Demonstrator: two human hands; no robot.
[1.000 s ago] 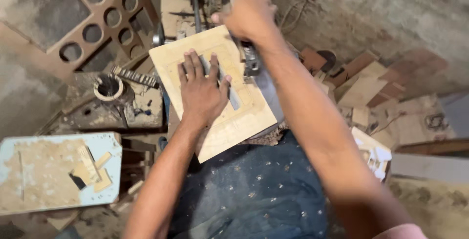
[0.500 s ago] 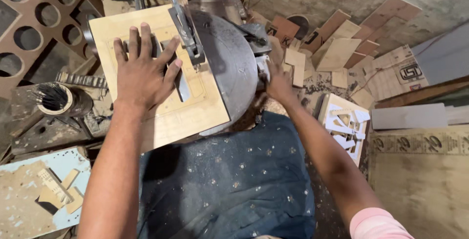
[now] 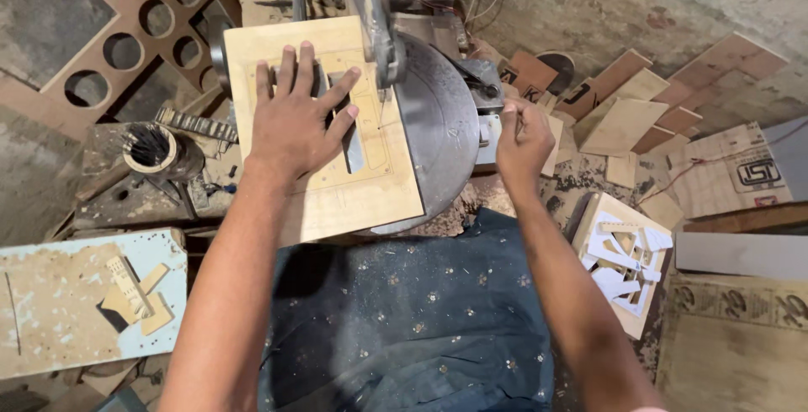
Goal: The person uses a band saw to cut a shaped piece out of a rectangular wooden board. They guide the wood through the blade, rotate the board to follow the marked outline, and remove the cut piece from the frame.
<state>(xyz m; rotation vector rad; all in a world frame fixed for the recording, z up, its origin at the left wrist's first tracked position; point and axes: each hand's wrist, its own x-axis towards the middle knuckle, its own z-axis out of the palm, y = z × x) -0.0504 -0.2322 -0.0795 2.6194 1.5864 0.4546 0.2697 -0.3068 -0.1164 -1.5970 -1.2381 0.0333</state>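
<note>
Stamped brown board [image 3: 741, 176] (far right)

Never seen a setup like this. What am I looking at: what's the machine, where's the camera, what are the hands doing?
The camera sits on the person's head and looks down, so both bare arms reach away from you. The machine is a small saw with a round metal table and an arm hanging over it. A pale wooden board with slots cut through it lies on that table. The left hand lies flat on the board, fingers spread. The right hand is off the board, at the table's right edge beside a metal part; whether it grips anything I cannot tell. Around lie wood offcuts, a brown panel with round holes and a tin of small rods.
</note>
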